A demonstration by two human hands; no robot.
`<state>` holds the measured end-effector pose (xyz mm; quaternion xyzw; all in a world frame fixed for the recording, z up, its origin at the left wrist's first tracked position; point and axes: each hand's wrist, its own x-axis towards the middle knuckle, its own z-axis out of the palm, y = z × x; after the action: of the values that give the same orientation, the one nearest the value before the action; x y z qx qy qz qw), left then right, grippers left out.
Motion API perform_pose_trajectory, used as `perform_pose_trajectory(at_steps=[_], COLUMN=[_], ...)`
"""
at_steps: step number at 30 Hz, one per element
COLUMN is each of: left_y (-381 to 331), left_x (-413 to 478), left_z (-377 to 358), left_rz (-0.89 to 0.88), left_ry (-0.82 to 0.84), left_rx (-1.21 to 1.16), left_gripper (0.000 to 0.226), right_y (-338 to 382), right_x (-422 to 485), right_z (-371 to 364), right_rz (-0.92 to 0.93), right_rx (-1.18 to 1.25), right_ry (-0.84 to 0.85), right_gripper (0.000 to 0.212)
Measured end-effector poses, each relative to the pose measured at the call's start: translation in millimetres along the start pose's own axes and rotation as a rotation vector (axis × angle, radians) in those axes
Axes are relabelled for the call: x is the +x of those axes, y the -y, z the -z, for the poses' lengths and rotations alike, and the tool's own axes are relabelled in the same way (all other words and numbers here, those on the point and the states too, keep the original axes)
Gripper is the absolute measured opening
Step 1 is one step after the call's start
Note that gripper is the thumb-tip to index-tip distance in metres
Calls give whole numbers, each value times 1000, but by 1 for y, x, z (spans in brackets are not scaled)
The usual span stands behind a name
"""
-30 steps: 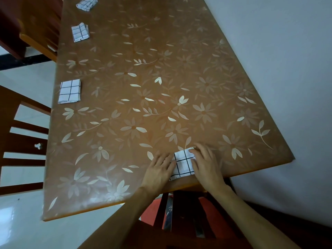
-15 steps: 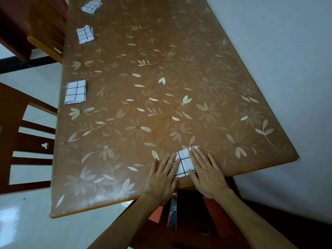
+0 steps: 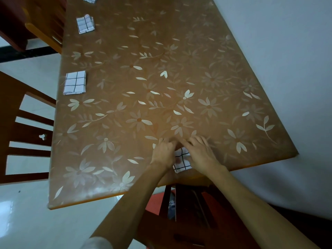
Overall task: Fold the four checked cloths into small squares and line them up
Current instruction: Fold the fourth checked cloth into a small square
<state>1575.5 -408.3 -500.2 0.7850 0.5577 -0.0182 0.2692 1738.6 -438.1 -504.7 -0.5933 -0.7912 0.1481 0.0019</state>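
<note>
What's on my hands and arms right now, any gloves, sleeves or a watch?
No gloves: the left hand and right hand are bare, with no visible rings or watch. Both forearms are uncovered. A light grey sleeve edge shows on the left arm at the bottom of the picture.

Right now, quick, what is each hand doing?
Left hand: fingers curled, pressing on the left edge of the cloth.
Right hand: flat and open, resting on the cloth's right side.
</note>
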Motion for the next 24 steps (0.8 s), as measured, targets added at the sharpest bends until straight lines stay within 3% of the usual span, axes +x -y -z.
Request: perform_pose_trajectory(at_steps=[3, 7, 14, 16, 20, 24], left_y=[6, 25, 20, 2, -30, -55], left_x=[-2, -18, -49, -52, -55, -68], left_z=[5, 12, 49, 60, 85, 101], left_rz=[-9, 63, 148, 117, 72, 96], left_ry=[79, 175, 165, 72, -275, -435], left_rx=[-211, -643, -949, -891, -787, -814], left_gripper=[24, 20, 21, 24, 26, 40], right_y=[-4, -7, -13, -4, 18, 39], right_x=[10, -3, -28, -33, -40, -56], right_z=[19, 47, 81, 94, 132, 166], right_rz=[-31, -134, -266, -254, -276, -346], right_rx=[81, 354, 699, 728, 834, 784], right_ry=[111, 278, 133, 105, -39, -195], right_gripper=[19, 16, 10, 9, 19, 34])
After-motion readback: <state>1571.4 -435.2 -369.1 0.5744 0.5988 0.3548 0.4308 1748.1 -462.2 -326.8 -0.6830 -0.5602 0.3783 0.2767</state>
